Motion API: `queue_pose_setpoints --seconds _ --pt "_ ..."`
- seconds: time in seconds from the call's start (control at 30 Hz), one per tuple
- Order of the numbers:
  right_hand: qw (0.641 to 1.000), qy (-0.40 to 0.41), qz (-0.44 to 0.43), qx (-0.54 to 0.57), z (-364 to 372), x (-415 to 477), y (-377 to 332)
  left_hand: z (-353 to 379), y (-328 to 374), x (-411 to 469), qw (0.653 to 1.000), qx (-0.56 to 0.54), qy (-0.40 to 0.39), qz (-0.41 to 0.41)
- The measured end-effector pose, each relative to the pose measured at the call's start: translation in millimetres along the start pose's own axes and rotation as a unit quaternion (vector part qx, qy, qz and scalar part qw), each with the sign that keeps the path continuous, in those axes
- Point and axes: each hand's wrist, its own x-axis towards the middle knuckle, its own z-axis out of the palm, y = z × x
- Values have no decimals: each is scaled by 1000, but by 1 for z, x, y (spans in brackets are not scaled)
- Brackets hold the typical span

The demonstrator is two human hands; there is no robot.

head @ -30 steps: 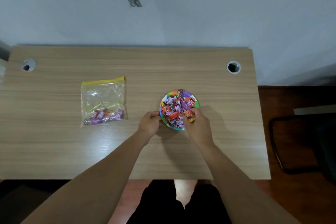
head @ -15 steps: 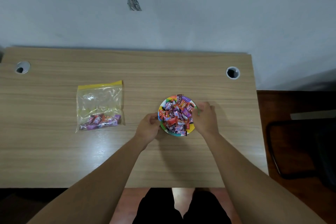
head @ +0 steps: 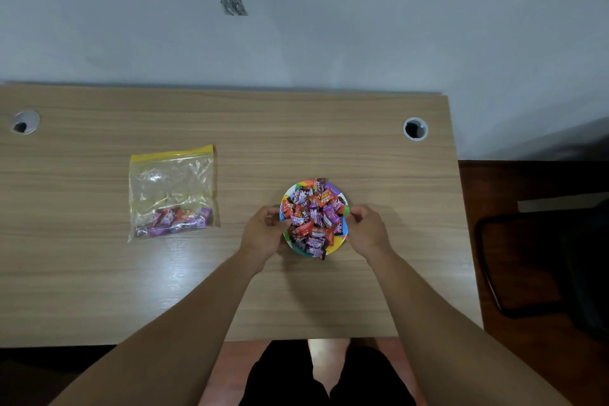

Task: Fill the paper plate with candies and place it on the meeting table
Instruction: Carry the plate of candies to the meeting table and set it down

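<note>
plenty of candies (head: 313, 217) heap the paper plate (head: 342, 234), which sits on the desk (head: 296, 148) right of centre. we judge filling done and lifting next, level so nothing spills. our left hand (head: 263, 231) and right hand (head: 367, 231) pinch opposite rims, arms reaching forward. a nearly empty bag (head: 173, 191) lies well apart, left.

There is only one view, from the camera on my head. It looks forward and steeply down over the wooden tabletop (head: 230, 273), taking in nearly its whole width up to the grey wall (head: 362, 26) at the top of the frame. The wide lens bows the tabletop's edges. My forearms run in from the bottom corners, and my legs show below the near edge. The floor (head: 527, 356) shows on the right.
</note>
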Motion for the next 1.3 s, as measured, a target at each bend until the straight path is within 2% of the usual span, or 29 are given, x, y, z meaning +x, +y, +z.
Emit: queue_pose_setpoints --seconds 0.37,0.67,1.0,1.3 --pt "999 1 9 52 -16 -34 12 -11 8 -30 996 -23 -84 14" --pt "990 15 5 143 -67 -86 7 -1 35 -61 988 30 -134 74" --pt "977 55 -31 203 -148 -152 40 56 54 -129 969 47 -222 98" --pt "969 129 -17 210 -207 -227 129 130 5 -205 952 97 -268 115"
